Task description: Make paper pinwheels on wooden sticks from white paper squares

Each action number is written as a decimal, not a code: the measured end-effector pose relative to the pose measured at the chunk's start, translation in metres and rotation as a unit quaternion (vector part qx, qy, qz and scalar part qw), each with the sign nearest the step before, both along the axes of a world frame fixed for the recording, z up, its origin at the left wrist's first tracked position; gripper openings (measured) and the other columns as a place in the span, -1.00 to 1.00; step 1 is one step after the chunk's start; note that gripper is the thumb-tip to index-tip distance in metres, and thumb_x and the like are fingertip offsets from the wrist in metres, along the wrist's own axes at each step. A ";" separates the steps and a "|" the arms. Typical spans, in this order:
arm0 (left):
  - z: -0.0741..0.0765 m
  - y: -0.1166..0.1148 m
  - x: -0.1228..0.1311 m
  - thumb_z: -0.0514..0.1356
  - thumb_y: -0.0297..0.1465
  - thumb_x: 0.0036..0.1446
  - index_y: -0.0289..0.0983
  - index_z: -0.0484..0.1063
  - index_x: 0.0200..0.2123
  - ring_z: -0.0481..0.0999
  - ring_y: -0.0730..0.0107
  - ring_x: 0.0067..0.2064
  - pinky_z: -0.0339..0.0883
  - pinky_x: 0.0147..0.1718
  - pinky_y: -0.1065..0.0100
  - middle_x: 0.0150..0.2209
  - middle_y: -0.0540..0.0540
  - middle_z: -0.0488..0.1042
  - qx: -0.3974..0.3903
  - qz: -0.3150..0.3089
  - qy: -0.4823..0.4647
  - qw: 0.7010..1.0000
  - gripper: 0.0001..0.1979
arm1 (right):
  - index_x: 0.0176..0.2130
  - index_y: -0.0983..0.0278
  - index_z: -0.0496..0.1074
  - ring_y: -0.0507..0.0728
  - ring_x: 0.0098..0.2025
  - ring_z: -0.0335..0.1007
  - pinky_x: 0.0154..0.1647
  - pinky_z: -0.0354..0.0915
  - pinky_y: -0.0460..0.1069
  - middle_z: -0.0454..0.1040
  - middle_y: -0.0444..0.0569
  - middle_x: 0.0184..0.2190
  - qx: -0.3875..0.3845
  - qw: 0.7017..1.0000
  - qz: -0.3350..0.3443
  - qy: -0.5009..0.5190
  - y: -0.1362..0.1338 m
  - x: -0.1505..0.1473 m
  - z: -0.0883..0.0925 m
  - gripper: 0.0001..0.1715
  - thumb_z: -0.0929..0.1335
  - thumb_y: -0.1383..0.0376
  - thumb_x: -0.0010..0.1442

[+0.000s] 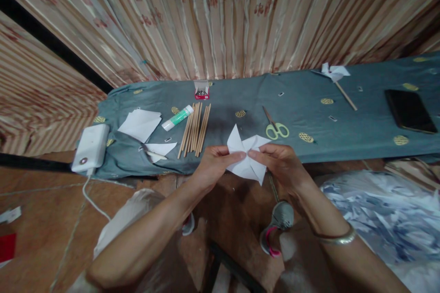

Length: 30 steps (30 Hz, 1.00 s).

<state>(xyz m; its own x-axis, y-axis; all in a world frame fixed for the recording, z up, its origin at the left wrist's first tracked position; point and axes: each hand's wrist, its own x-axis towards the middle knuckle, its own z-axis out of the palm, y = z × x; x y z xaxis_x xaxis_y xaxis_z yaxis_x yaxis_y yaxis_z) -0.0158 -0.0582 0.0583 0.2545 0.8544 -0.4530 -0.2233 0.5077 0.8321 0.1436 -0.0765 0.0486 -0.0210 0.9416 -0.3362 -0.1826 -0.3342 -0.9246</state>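
A white paper pinwheel (253, 171) with folded points is held up in front of the table's near edge, between my two hands. My left hand (216, 161) pinches its left side, thumb pressed near the middle. On the other side my right hand (279, 161) grips the paper, its thumb also close to the centre. Just beyond lie scissors (277, 130) with pale green handles. Several thin wooden sticks (195, 130) lie in a bunch to the left, with a glue stick (178, 118) beside them. Behind the sticks stands an open small red box (202, 90) of metal pins.
White paper sheets (140, 124) and a cut paper piece (160, 150) lie at left, near a white power bank (91, 148) with a cable. A pinwheel on a stick (345, 94) and a black phone (410, 111) are at right. A pleated curtain (220, 23) hangs behind the cloth-covered table (237, 91).
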 end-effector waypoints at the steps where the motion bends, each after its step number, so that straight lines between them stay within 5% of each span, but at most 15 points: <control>1: 0.000 0.000 0.000 0.48 -0.30 -0.39 -0.34 0.58 -0.56 0.43 0.48 -0.55 0.26 -0.50 0.44 -0.56 -0.04 0.55 0.001 0.000 -0.001 1.000 -0.72 | -0.58 0.25 0.53 0.01 -0.56 0.34 -0.54 0.26 -0.08 0.52 -0.15 -0.58 0.002 1.000 -0.001 0.000 0.000 0.000 -0.002 -0.70 0.56 0.10 -0.23; 18: -0.001 0.000 0.003 0.47 -0.34 -0.41 -0.33 0.58 -0.56 0.45 0.47 -0.55 0.28 -0.50 0.44 -0.56 -0.04 0.56 0.029 0.023 -0.002 0.999 -0.74 | -0.59 0.27 0.50 -0.02 -0.59 0.31 -0.59 0.21 -0.11 0.51 -0.17 -0.61 0.048 0.999 -0.005 -0.025 -0.002 -0.005 0.002 -0.75 0.56 0.20 -0.21; 23: -0.002 0.004 0.004 0.47 -0.35 -0.42 -0.35 0.57 -0.56 0.43 0.49 -0.59 0.28 -0.53 0.44 -0.59 -0.04 0.55 0.007 0.040 -0.026 0.999 -0.73 | -0.54 0.26 0.51 -0.02 -0.60 0.29 -0.57 0.25 -0.10 0.48 -0.18 -0.63 0.121 0.989 -0.005 -0.085 -0.002 -0.001 0.002 -0.80 0.48 0.18 -0.03; 27: 0.001 0.012 0.002 0.46 -0.34 -0.39 -0.37 0.58 -0.48 0.48 0.44 -0.54 0.33 -0.49 0.42 -0.54 -0.07 0.57 0.003 0.067 -0.046 0.997 -0.69 | -0.30 0.22 0.54 0.08 -0.34 0.49 -0.33 0.39 -0.03 0.58 -0.08 -0.36 0.208 0.956 -0.094 -0.181 -0.007 0.006 0.005 -0.84 0.40 0.20 0.12; 30: 0.007 0.017 0.001 0.46 -0.34 -0.38 -0.38 0.58 -0.46 0.50 0.43 -0.52 0.34 -0.46 0.41 -0.52 -0.10 0.58 0.007 0.084 -0.061 0.995 -0.67 | -0.14 0.17 0.49 0.17 0.02 0.41 -0.06 0.37 0.08 0.48 0.01 -0.01 0.311 0.899 -0.114 -0.287 -0.014 0.006 0.012 -0.78 0.38 0.27 0.17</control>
